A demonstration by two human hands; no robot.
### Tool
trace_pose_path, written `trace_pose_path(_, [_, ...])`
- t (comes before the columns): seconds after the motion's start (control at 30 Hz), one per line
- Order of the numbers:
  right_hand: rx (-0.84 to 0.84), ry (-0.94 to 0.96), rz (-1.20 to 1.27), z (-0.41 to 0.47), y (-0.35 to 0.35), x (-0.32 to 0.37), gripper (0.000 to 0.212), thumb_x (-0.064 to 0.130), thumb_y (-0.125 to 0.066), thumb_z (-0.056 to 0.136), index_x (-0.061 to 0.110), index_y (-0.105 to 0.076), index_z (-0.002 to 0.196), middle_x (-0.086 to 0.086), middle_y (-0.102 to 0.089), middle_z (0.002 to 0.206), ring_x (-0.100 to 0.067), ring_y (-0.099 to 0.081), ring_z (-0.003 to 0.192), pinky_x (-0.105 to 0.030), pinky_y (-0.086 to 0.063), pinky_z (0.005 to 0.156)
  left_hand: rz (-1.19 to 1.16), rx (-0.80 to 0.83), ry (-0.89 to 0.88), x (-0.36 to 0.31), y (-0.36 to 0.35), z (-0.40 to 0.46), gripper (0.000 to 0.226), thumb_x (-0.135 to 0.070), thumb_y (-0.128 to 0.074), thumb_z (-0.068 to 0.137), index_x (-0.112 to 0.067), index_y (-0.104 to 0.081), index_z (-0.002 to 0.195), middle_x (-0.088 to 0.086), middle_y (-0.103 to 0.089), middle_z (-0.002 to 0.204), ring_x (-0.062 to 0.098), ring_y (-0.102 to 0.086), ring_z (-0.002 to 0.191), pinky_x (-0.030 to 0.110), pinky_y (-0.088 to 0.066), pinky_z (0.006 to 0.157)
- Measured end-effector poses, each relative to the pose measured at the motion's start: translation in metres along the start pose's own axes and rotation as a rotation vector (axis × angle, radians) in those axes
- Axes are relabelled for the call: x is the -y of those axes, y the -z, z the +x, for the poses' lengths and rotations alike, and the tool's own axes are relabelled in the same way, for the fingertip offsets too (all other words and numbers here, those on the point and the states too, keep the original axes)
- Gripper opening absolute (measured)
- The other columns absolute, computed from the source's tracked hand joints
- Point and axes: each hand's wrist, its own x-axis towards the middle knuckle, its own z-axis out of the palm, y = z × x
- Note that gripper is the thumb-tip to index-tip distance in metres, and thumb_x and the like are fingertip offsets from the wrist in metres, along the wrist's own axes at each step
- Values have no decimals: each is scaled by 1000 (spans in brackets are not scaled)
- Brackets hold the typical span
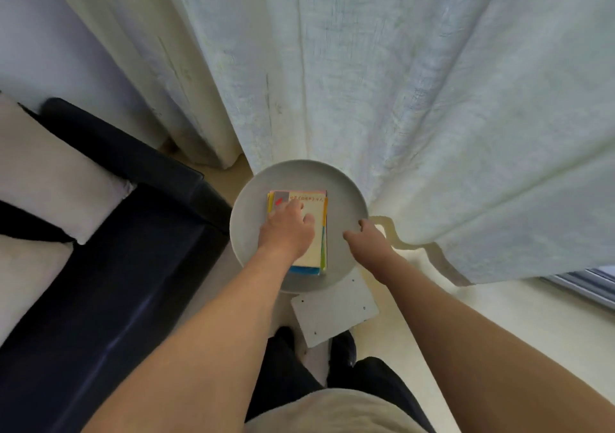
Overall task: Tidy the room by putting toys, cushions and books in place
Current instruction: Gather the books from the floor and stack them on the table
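A small stack of colourful books [314, 219] lies on a round grey side table [342, 193] in front of the curtain. The top book is cream with a red mark and orange writing. My left hand [287, 231] rests palm down on the top book, fingers curled over its left part. My right hand [369, 237] hovers over the table's right rim, just right of the stack, fingers slightly apart and holding nothing.
A dark sofa [109, 266] with pale cushions [50, 179] stands at the left, its arm touching the table. A long white curtain [416, 99] hangs behind and to the right. The table's square grey base [334, 312] sits on the cream floor by my feet.
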Motion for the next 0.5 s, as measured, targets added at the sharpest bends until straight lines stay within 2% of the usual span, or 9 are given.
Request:
trace_pose_path(0.1, [-49,49,-72,-35,15,-4,51,21,-48,92,5,-40,140,-9,-50,119,-23,-53,99,-33,-47,80,89,-7,-119,-22,17,-20,42,-37,-37,99,-16,-50,134,9,-54,132,30,-49,119,47,-43,99])
trace_pose_path(0.17, [-104,56,-75,-54,22,-7,45,18,-48,92,4,-42,134,-8,-51,113,-27,-57,96,-31,-45,72,143,-6,-192,-31,30,-30,40,-38,-36,101,-17,-49,133,9,-54,131,30,-49,119,46,-41,100])
trace_pose_path(0.23, [-137,60,-80,-66,26,-10,45,18,-47,93,5,-41,136,-11,-52,123,-26,-56,98,-31,-44,74,155,1,-215,-30,40,-34,41,-37,-35,101,-18,-48,135,8,-52,136,30,-48,123,45,-39,102])
trace_pose_path(0.3, [-176,56,-85,-80,29,-10,48,19,-46,95,6,-38,140,-13,-46,137,-24,-51,102,-31,-41,79,161,14,-221,-26,50,-38,42,-37,-34,101,-17,-47,135,6,-50,139,29,-47,125,46,-39,104])
trace_pose_path(0.37, [-228,50,-78,-95,30,-9,51,19,-44,96,6,-34,144,-12,-40,145,-27,-49,114,-31,-38,84,187,19,-263,-24,60,-40,40,-35,-35,100,-15,-49,132,7,-52,137,29,-49,122,44,-40,103])
trace_pose_path(0.43, [-267,51,-84,-108,31,-11,54,21,-42,97,9,-29,149,-10,-36,150,-27,-45,125,-29,-34,85,213,30,-320,-27,68,-42,41,-34,-35,100,-14,-49,133,8,-51,139,28,-48,124,42,-40,103])
trace_pose_path(0.5, [-303,40,-100,-120,34,-15,57,22,-41,97,11,-27,151,-8,-36,151,-24,-44,127,-26,-31,83,224,47,-366,-37,72,-47,46,-34,-34,101,-15,-43,142,6,-45,146,27,-44,131,41,-38,106])
